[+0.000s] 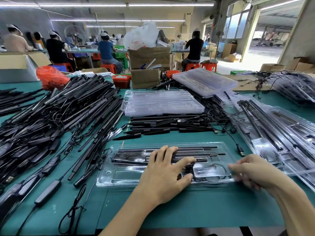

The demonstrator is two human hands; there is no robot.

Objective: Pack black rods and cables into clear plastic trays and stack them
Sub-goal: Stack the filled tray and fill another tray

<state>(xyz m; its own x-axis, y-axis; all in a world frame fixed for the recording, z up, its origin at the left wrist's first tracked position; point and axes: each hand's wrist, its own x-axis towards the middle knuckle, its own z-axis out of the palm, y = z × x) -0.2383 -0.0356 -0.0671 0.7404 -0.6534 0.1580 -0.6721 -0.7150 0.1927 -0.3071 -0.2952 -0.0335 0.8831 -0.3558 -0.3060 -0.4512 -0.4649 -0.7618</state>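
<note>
Tray [122,174] lies on the green table [170,210]; left hand [163,174], fingers spread, presses rods [201,150] and cable [211,178] into it; right hand [255,172] pinches its right edge.

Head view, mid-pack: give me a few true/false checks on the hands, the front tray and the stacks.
1. The left hand rests spread on the front tray. True.
2. The front tray is empty. False: black rods and a cable lie in it.
3. The right hand touches that tray's right end. True.
4. The stack of empty trays sits left of the loose rod pile. False: it is to the right.
</note>
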